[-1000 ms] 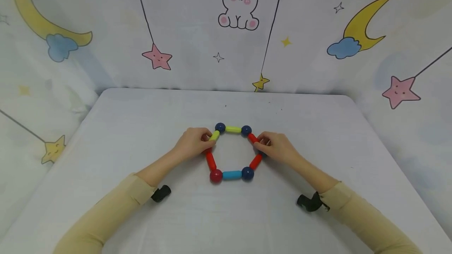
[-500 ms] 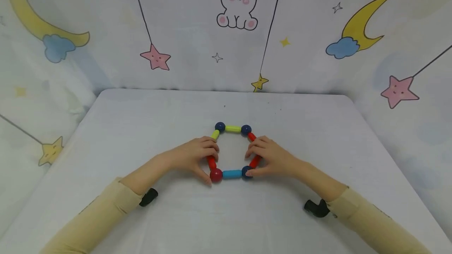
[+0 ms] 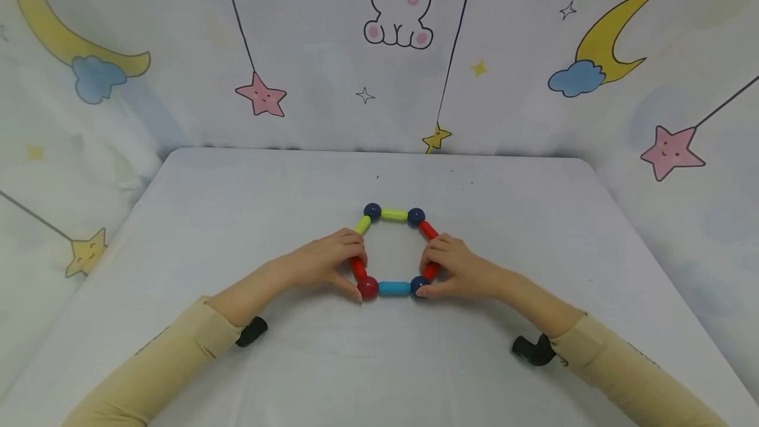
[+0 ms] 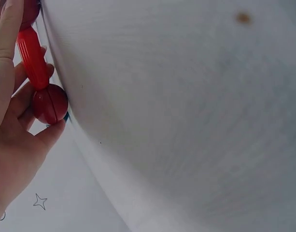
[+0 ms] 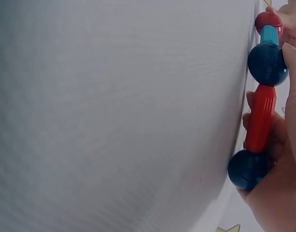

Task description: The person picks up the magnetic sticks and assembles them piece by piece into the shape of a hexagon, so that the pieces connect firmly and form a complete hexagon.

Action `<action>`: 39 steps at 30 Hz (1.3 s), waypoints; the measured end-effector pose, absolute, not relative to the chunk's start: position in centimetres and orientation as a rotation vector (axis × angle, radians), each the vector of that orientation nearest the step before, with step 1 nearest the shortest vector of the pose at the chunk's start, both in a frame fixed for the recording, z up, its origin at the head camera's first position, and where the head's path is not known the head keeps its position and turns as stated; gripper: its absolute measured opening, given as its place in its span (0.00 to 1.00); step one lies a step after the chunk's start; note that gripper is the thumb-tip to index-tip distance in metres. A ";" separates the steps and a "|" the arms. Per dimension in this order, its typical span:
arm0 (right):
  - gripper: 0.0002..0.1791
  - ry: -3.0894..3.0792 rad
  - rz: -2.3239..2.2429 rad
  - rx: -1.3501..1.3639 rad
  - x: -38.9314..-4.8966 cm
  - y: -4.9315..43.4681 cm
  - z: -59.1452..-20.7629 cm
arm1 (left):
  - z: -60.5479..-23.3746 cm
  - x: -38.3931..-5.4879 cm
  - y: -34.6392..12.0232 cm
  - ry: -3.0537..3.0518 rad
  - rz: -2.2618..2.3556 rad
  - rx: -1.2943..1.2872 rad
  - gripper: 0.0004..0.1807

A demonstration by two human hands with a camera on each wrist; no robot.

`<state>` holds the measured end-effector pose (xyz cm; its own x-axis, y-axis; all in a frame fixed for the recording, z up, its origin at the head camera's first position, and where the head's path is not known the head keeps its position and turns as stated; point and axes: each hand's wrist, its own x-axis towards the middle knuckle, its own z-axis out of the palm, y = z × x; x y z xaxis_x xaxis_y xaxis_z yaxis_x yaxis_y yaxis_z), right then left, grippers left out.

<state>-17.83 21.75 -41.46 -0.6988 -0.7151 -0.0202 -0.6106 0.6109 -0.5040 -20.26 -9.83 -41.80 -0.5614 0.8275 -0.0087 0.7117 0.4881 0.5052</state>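
A closed ring of magnetic building sticks and balls lies on the white table. Its far side has a yellow-green stick between two dark blue balls; a light blue stick forms the near side. My left hand holds the ring's left side, fingers over a red stick and thumb against the near red ball. Opposite it, my right hand grips another red stick, its thumb on the near dark blue ball. Both hands partly hide the side balls in the head view.
The white-covered table stretches around the ring. Behind it hangs a white cloth backdrop printed with moons, stars and a rabbit. Black wrist cameras sit beneath both forearms.
Both hands have shifted from the far side sticks to the nearer sides, thumbs now at the near balls. Over the last half second the ring has slid slightly right and away.
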 end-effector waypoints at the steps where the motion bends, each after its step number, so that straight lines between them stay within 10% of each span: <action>1: 0.21 2.614 -0.698 -1.097 -17.8 21.8 -41.4 | -41.8 -20.3 -9.9 2.486 0.673 1.304 0.28; 19: 0.26 2.811 -1.018 -0.538 -22.5 21.4 -41.1 | -41.1 -23.6 -9.0 2.596 1.035 0.738 0.36; 39: 0.22 2.844 -0.933 -0.493 -23.8 20.2 -41.6 | -42.2 -25.3 -7.7 2.587 1.167 0.671 0.27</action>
